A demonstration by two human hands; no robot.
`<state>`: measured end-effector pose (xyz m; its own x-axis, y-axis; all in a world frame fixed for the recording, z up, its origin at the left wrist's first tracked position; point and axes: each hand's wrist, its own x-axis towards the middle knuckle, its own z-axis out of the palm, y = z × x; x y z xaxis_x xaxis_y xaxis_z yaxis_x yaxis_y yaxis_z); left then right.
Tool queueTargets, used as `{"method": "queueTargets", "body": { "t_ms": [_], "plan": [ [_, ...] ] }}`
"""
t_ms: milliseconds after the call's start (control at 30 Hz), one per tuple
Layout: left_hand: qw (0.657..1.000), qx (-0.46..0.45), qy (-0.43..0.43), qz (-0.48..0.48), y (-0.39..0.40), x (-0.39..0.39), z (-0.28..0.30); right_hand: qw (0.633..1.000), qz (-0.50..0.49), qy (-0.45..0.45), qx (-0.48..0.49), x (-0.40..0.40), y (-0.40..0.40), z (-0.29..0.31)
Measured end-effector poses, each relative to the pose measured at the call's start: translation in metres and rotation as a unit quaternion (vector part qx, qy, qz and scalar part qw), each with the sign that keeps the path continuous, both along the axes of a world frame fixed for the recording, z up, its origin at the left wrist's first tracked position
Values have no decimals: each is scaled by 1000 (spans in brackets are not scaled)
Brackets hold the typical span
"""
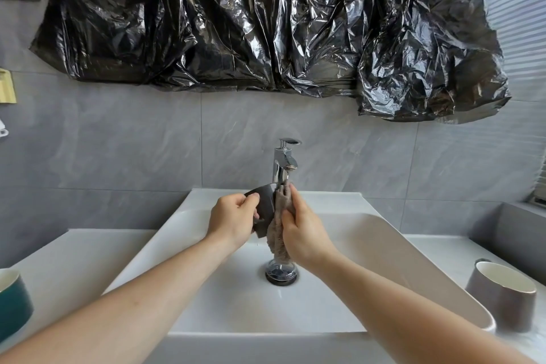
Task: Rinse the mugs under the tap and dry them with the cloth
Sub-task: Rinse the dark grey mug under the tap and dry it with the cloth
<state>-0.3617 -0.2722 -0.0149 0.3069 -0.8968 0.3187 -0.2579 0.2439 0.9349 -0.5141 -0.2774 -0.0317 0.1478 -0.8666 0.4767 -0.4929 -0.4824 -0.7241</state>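
Observation:
Over the middle of the white sink (369, 233), my left hand (233, 220) grips a dark grey mug (266, 207), tilted on its side. My right hand (304, 230) holds a beige cloth (277, 236) against the mug's right side; the cloth's end hangs down toward the drain (280, 273). The chrome tap (283, 162) stands just behind the mug, and no water stream shows. A grey mug with a white inside (502, 295) stands on the counter at the right. A teal mug (13, 304) sits at the left edge, partly cut off.
White counter (74, 260) runs on both sides of the sink. Crumpled black plastic sheeting (266, 23) covers the wall above the grey tiles. A raised grey ledge (520, 230) sits at the far right.

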Motion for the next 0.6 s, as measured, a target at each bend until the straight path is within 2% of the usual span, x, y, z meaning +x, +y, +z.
{"method": "queueTargets", "body": {
  "t_ms": [67, 133, 267, 367, 600],
  "plan": [
    [1000, -3, -9, -3, 1, 0, -1, 999, -13, -20, 24, -3, -1, 0],
    [1000, 3, -2, -3, 0, 0, -3, 1000, -10, 1, 17, -3, 1, 0],
    [999, 33, 36, 7, -7, 4, -7, 987, 49, 122, -96, 8, 13, 0],
    [997, 55, 62, 1, -8, 6, -8, 972, 64, 191, -118, 14, 12, -3],
    [990, 36, 134, -17, -8, 1, -3, 985, 30, 138, -102, 6, 9, -4]
  ]
}}
